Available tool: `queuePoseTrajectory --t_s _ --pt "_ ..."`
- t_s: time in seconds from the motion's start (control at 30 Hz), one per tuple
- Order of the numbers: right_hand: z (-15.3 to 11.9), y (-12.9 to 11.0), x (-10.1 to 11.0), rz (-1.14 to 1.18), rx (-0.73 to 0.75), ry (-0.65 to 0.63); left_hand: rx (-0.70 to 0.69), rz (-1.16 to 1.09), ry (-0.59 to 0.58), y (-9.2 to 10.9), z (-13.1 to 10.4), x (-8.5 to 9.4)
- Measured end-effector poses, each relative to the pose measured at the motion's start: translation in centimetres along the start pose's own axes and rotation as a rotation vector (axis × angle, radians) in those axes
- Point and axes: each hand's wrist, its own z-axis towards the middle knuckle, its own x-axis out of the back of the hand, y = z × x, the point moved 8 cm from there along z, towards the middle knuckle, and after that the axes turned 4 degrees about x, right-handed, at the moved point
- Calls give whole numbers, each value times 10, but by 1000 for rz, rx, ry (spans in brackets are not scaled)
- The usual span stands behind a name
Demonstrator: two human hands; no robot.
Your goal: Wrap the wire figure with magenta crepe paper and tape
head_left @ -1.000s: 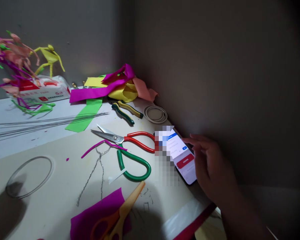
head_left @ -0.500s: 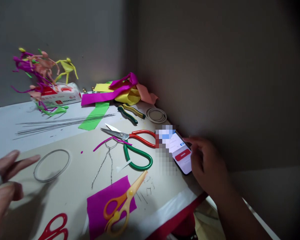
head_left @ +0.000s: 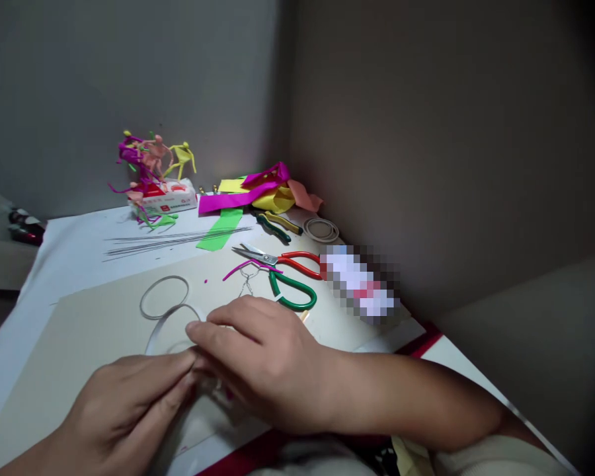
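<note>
Pale and thin, a hoop (head_left: 154, 337) rises from the two hands near the front edge of the worktop (head_left: 79, 357). The left hand (head_left: 129, 403) has its fingers drawn narrow, pinching the hoop low down. The right hand (head_left: 272, 363) bends over those fingertips; I cannot tell whether it grips the hoop too. With fingertips so crowded, the hoop could kink or spring away if the pinch slackened.

Just past the right hand lies a twisted wire frame (head_left: 248, 283), partly hidden, with a purple strip (head_left: 240, 268) along its top. The big scissors (head_left: 268, 259) lie against it, blades parted toward the left edge; a careless reach might nick a finger or bend the frame. Behind the held hoop a grey ring (head_left: 141, 304) lies loose, easily swept aside by a wrist. Close to the right edge is a blurred flat thing (head_left: 361, 284) that a forearm could shove off.

Farther back, thin wires (head_left: 178, 242) fan out beside the pliers (head_left: 276, 228), apt to scatter if brushed. Toward the far edge, small bright figures (head_left: 182, 155) crowd on and about a box (head_left: 176, 198), and a jolt to the worktop might topple them.
</note>
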Motion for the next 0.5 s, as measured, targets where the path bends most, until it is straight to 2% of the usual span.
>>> queuePoseTrajectory --t_s 0.1,0.27,0.4,0.5 --pt "-1 0 1 -16 28 116 -42 -25 -7 7 -1 -4" --pt "-9 3 -3 23 65 213 55 -95 -47 0 3 -8" --pt "-13 10 -5 129 61 262 63 -79 20 5 9 -4" --pt "-14 12 -6 155 75 251 38 -32 55 7 10 -3"
